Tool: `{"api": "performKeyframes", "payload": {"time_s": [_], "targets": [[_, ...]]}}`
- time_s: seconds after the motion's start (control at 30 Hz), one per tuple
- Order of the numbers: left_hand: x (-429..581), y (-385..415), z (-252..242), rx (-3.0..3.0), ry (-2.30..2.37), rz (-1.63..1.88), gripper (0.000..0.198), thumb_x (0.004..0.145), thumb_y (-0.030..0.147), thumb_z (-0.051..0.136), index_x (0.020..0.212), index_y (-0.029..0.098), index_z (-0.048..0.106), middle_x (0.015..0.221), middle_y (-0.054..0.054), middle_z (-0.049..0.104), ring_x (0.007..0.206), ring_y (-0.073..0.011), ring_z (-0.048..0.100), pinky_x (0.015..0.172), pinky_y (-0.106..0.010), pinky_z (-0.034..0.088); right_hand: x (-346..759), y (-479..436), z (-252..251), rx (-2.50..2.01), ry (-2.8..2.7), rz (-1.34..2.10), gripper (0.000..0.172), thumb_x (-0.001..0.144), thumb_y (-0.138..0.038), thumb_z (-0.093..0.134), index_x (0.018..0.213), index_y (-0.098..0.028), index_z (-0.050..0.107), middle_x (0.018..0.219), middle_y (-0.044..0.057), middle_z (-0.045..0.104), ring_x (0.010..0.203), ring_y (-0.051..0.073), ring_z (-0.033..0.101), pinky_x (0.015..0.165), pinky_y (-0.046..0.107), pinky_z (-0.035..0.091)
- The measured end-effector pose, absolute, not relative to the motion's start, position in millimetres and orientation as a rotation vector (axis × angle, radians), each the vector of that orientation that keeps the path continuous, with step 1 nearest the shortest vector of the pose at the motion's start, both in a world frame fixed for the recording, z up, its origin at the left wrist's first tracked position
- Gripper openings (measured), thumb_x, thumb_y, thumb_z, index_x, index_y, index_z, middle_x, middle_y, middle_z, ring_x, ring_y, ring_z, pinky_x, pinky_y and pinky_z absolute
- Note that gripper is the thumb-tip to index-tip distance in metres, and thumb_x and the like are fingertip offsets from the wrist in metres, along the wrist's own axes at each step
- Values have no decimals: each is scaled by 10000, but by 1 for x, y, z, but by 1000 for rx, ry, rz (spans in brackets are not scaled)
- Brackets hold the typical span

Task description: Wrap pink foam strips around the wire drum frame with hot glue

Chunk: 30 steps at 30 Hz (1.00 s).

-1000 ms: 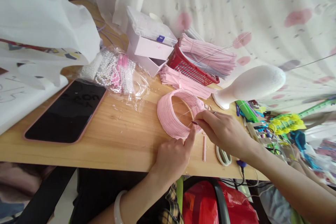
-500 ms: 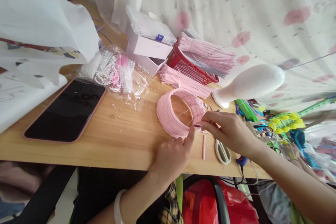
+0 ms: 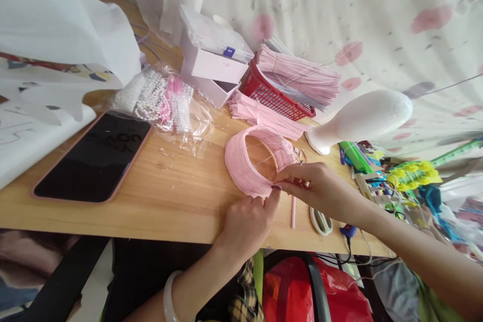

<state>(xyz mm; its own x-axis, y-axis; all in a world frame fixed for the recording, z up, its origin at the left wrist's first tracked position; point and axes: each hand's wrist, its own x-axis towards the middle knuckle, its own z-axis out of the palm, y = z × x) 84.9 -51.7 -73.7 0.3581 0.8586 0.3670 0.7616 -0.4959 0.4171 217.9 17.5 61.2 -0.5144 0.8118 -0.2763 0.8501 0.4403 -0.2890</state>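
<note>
A wide ring of wound pink fuzzy strand [image 3: 240, 165] lies on the table, with thin wires crossing its opening and a pale pink flower-like piece [image 3: 287, 147] at its far right rim. My left hand [image 3: 247, 221] is closed against the ring's near edge, its index finger pointing up at the rim. Over the near right rim, my right hand [image 3: 319, 181] is pinched, thumb and fingertips meeting by the left index fingertip. What sits in that pinch is too small to make out. Below the right hand lie a short pink stick [image 3: 293, 213] and pale scissor handles [image 3: 320, 221].
Behind the ring are bundled pink strips [image 3: 267, 116], a red basket [image 3: 273, 95] and a white head form [image 3: 362, 118]. To the left lie a phone [image 3: 90, 158] and bagged pearl strands [image 3: 162, 98]. White boxes [image 3: 213, 63] stand behind. Coloured clutter [image 3: 411, 176] fills the right.
My right hand has moved slightly left and down, its fingertips now closer to my left index finger at the rim. The left hand and the ring have hardly moved.
</note>
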Motion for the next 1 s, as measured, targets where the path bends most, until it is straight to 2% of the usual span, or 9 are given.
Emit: {"api": "performKeyframes", "payload": {"time_s": [0.1, 0.23, 0.43, 0.73, 1.0], "targets": [[85, -53, -75, 2449, 1482, 873, 427, 900, 91, 563, 1320, 161, 599, 691, -9, 701, 622, -190, 716, 485, -236, 511, 211, 19, 65, 1456, 2521, -558, 189, 958, -241, 544, 876, -212, 712, 746, 11, 736, 626, 140, 633, 577, 250, 454], [86, -54, -77, 2448, 1509, 934, 411, 886, 91, 573, 1292, 144, 611, 690, -7, 700, 610, -187, 708, 479, -238, 503, 201, 22, 67, 1319, 2505, -424, 213, 951, -197, 513, 766, -209, 617, 616, -7, 631, 542, 130, 534, 535, 253, 366], [87, -54, -78, 2432, 1536, 937, 402, 888, 109, 581, 1282, 180, 618, 681, 4, 693, 601, -176, 702, 475, -226, 478, 201, 20, 63, 1283, 2418, -272, 223, 1000, -217, 421, 795, -216, 510, 661, 9, 600, 569, 154, 542, 540, 270, 325], [86, -53, -76, 2432, 1499, 877, 462, 906, 123, 586, 1362, 195, 565, 706, 3, 694, 630, -170, 699, 480, -225, 465, 209, 15, 59, 1356, 2496, -371, 176, 1001, -236, 397, 851, -217, 488, 693, 20, 606, 601, 165, 573, 562, 269, 390], [87, -55, -79, 2489, 1517, 862, 709, 862, 68, 585, 1535, 183, 392, 685, 29, 664, 619, -155, 674, 475, -224, 451, 214, 21, 68, 1411, 2615, -426, 192, 1004, -308, 415, 883, -213, 531, 723, 28, 630, 616, 170, 576, 586, 289, 431]]}}
